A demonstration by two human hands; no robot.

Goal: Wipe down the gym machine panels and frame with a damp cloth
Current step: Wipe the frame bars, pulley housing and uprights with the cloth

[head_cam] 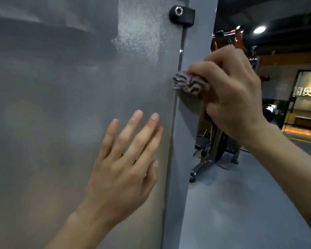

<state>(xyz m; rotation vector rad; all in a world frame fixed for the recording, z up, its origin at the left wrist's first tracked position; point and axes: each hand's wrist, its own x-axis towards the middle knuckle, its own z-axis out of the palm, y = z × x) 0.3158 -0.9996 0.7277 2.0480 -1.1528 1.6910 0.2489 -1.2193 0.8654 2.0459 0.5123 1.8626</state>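
The right hand (235, 97) grips a bunched striped cloth (190, 84) against the frame upright (188, 56), apparently mid-wipe. The left hand (122, 169) rests flat, fingers straight, on the grey panel (61, 87). Next likely comes a stroke along the upright.

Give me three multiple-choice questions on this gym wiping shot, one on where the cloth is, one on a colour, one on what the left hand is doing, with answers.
1. Where is the cloth?
A. on the floor
B. against the frame post beside the panel
C. draped over the black bracket

2. What colour is the panel?
A. grey
B. red
C. yellow

3. What is the left hand doing?
A. gripping the cloth
B. making a fist
C. lying flat with straight fingers on the panel

Answers:
1 B: the right hand holds it bunched against the post.
2 A: the whole sheet is speckled grey.
3 C: its fingers are spread and hold nothing.
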